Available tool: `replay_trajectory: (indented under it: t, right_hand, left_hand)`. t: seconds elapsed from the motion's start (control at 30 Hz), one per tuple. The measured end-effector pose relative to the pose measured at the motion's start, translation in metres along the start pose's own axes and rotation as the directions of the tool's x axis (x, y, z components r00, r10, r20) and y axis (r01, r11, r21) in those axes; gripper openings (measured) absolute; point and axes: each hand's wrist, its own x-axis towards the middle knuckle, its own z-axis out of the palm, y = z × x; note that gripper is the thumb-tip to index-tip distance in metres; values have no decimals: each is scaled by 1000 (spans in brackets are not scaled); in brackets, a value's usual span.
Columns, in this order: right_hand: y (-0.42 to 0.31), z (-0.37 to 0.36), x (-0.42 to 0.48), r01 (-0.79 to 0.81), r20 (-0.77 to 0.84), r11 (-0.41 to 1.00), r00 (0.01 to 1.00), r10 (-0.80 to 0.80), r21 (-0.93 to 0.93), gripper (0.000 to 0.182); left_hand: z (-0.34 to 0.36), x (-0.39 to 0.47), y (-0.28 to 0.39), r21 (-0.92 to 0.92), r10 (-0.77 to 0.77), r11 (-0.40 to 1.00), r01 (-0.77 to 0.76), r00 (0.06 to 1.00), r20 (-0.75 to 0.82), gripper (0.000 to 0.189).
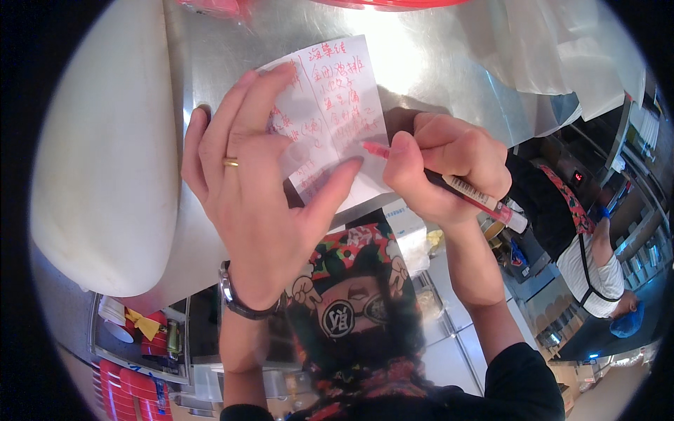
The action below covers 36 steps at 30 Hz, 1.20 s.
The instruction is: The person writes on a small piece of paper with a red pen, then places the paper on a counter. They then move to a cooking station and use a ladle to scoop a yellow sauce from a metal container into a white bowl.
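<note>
A white sheet of paper [376,158] with handwritten red writing in columns lies at the front edge of a metal worktop [237,37]. My left hand [253,163], with a ring and a wristwatch, rests spread over the paper's left part and covers some of the writing. Nothing shows gripped between its fingers. My right hand [447,163] holds a red pen [482,199] between thumb and fingers, its tip at the lower right part of the sheet, close to the written lines. The palm side of my left hand is hidden.
A large white rounded container or board [105,147] stands at the left of the worktop. Clear plastic sheeting [547,47] lies at the upper right, and a red rim [400,4] shows at the top. A co-worker [590,263] in a blue cap stands at the right.
</note>
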Motion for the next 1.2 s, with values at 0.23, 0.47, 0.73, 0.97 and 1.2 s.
replay_trajectory:
  t: [0.23,0.47,0.73,0.97,1.2]
  right_hand:
    - [0,-4,-1,-22,27,999,999,21,31,29]
    - [-3,4,-1,-81,-132,996,988,84,31,32]
    - [-4,2,-2,-54,-88,999,995,54,0,32]
    - [-5,2,-2,-44,-106,999,994,42,-17,33]
    - [-4,0,1,-30,-56,999,998,31,19,34]
  left_hand:
    - [3,-2,-1,-12,2,1000,-3,1000,-11,49]
    - [0,-2,2,7,-2,1000,2,1000,13,51]
    - [1,-3,1,-1,5,1000,-5,1000,-8,51]
    - [0,-3,1,6,11,1000,-11,1000,-3,52]
    - [0,-4,-1,-3,22,1000,-22,1000,-11,53]
